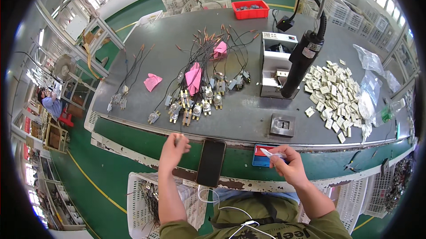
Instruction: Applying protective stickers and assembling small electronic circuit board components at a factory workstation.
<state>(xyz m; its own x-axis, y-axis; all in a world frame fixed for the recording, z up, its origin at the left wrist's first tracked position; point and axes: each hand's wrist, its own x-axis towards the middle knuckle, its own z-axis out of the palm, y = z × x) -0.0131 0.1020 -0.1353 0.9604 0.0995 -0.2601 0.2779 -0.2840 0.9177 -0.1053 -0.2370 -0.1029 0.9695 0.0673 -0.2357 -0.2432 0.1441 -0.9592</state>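
Observation:
My left hand (174,151) is raised over the front edge of the bench, just left of a black phone (211,163). Its fingers are curled together around something too small to make out. In my right hand (287,165) is a slim white pointed tool (268,152), its tip toward the left. That tip is over a small blue and red box (261,158) on the lower green ledge. Beyond my left hand lies a cluster of metal thermostat-like parts (195,106) with black wires. A square metal block (282,125) stands beyond my right hand.
A black cylindrical powered tool (303,63) hangs before a screw-feeder-like machine (271,68). Right of it spreads a pile of cream ceramic-looking blocks (330,92), beside plastic bags and a bottle (390,111). Pink scraps (152,82), a red tray (250,10) and pliers (352,162) lie around.

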